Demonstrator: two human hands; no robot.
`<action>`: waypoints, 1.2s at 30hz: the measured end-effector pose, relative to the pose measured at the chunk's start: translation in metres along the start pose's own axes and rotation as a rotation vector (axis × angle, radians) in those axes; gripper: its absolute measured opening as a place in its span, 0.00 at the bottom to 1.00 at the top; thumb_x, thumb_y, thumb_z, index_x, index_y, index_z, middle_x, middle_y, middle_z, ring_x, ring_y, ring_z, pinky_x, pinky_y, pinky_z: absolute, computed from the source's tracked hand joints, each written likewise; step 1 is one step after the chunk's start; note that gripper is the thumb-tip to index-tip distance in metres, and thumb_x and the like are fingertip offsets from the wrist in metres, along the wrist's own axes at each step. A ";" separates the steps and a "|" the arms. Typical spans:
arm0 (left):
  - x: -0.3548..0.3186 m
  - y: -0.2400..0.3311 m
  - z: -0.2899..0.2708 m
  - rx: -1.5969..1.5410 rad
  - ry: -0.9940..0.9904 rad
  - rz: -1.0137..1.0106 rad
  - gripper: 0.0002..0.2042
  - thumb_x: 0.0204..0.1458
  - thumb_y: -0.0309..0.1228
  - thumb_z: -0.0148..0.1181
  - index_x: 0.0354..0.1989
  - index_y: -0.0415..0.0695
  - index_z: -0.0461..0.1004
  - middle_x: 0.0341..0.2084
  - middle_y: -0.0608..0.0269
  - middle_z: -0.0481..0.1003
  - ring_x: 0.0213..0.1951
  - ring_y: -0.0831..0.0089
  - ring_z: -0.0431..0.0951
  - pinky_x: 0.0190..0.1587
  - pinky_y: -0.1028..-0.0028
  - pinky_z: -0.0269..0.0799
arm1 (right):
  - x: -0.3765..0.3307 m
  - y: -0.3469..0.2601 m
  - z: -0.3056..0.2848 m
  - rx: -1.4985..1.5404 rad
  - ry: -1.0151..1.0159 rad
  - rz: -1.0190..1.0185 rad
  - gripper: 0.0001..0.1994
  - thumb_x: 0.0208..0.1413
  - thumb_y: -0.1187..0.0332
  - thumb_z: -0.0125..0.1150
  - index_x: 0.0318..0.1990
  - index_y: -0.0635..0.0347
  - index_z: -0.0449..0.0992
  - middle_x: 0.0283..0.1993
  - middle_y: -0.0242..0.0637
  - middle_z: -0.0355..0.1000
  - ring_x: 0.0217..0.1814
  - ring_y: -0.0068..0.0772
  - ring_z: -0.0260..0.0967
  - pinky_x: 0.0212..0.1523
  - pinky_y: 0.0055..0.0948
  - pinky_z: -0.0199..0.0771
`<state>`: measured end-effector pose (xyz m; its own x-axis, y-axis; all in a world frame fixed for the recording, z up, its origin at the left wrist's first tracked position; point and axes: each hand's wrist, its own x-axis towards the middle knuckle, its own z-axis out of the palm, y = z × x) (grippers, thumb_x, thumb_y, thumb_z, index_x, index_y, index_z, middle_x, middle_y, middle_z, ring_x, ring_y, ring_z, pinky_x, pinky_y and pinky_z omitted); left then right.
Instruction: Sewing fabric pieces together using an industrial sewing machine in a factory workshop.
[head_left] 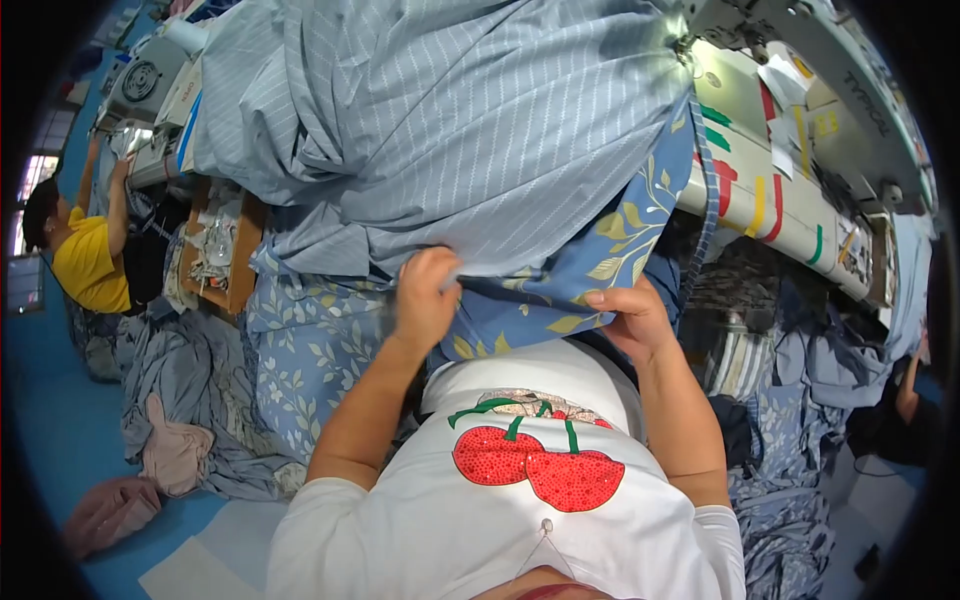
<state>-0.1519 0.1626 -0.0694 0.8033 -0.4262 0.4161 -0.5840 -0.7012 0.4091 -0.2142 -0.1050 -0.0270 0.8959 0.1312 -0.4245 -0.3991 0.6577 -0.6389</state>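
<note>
A large sheet of grey-blue striped fabric (480, 130) spreads over the sewing table and hangs toward me. Its near edge lies against blue fabric with a yellow leaf print (560, 300). My left hand (428, 295) is closed on the edge of the striped fabric, its fingers curled and partly hidden. With thumb on top, my right hand (635, 315) pinches the leaf-print fabric farther right. At the upper right, the cloth runs under the lit needle area of a sewing machine (840, 110).
Coloured tape strips mark the white table edge (790, 235) at right. A wooden box (238, 250) stands at left, near a person in a yellow top (95, 260) at another machine. Heaps of cloth (190, 400) lie on the blue floor (50, 440).
</note>
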 end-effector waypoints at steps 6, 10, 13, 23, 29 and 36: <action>0.066 -0.043 -0.123 -0.745 -0.342 -0.363 0.10 0.57 0.32 0.53 0.41 0.39 0.75 0.25 0.72 0.70 0.29 0.84 0.67 0.30 0.77 0.63 | -0.027 -0.021 -0.047 0.113 0.037 -0.256 0.33 0.38 0.77 0.60 0.58 0.68 0.63 0.53 0.43 0.71 0.53 0.40 0.70 0.56 0.39 0.67; 0.166 -0.039 -0.168 -0.560 0.388 -0.393 0.14 0.57 0.33 0.54 0.48 0.37 0.74 0.40 0.61 0.75 0.42 0.73 0.73 0.45 0.72 0.68 | -0.037 -0.022 -0.061 0.182 -0.013 -0.306 0.33 0.38 0.76 0.62 0.58 0.69 0.64 0.54 0.43 0.71 0.55 0.40 0.70 0.57 0.38 0.67; 0.244 -0.049 -0.202 0.225 0.534 -0.354 0.14 0.59 0.34 0.53 0.50 0.40 0.72 0.45 0.56 0.73 0.47 0.72 0.72 0.47 0.70 0.68 | -0.045 -0.010 -0.063 0.076 -0.043 -0.242 0.32 0.40 0.75 0.63 0.58 0.69 0.64 0.54 0.42 0.71 0.55 0.39 0.70 0.57 0.37 0.67; 0.169 0.031 0.010 0.323 -0.287 -0.049 0.33 0.52 0.47 0.57 0.66 0.55 0.55 0.68 0.46 0.45 0.69 0.46 0.43 0.62 0.36 0.39 | -0.099 0.018 -0.074 0.074 0.125 -0.118 0.20 0.45 0.80 0.64 0.48 0.66 0.72 0.43 0.35 0.76 0.43 0.25 0.74 0.48 0.24 0.72; 0.297 -0.068 0.015 0.495 -0.288 -0.077 0.29 0.55 0.48 0.53 0.66 0.69 0.55 0.67 0.54 0.52 0.66 0.49 0.51 0.56 0.34 0.49 | -0.063 0.023 -0.029 -0.417 -0.004 -0.001 0.06 0.48 0.74 0.67 0.34 0.62 0.77 0.27 0.24 0.72 0.26 0.17 0.66 0.30 0.19 0.67; 0.310 -0.091 0.014 0.551 -0.163 0.126 0.32 0.47 0.32 0.62 0.63 0.53 0.59 0.62 0.52 0.59 0.60 0.53 0.60 0.56 0.52 0.60 | -0.042 0.056 -0.021 -0.839 -0.214 -0.370 0.07 0.47 0.70 0.67 0.33 0.60 0.77 0.34 0.33 0.71 0.31 0.25 0.67 0.33 0.24 0.66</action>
<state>0.1514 0.0859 0.0106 0.7645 -0.5775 0.2865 -0.5641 -0.8144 -0.1363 -0.2778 -0.0890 -0.0585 0.9774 0.2096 -0.0288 -0.0179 -0.0535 -0.9984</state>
